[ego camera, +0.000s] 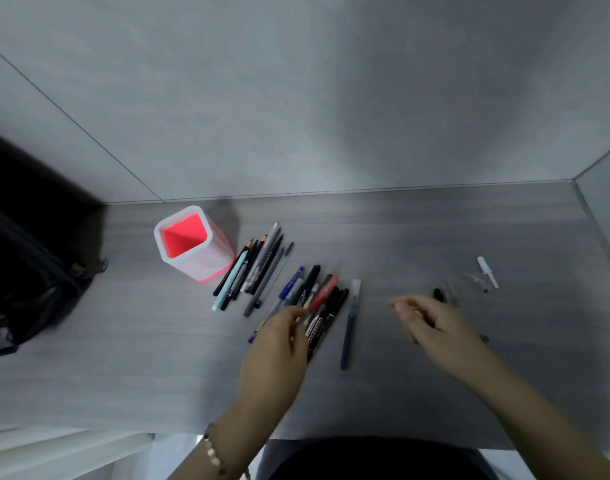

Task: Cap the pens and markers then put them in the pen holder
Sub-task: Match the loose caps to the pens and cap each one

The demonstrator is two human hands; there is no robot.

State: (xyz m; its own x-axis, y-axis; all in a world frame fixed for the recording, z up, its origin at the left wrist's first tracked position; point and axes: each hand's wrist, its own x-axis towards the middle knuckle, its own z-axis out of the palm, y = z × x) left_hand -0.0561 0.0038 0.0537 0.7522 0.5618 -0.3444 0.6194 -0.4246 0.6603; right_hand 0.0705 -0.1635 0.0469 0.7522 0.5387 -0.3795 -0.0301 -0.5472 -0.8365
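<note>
Here, a white square plastic pen holder with red inside stands upright at centre-left on the grey tabletop. The left hand rests its grip, fingers curled, on mixed pens and markers lower right of it; whether it pinches one is unclear. The right hand hovers loosely spread, holding nothing.

One text can be read in part: white letters on the black marker beside the left hand look like "WHITEBOARD". Small print on the grey pen and the blue pen is too blurred.
</note>
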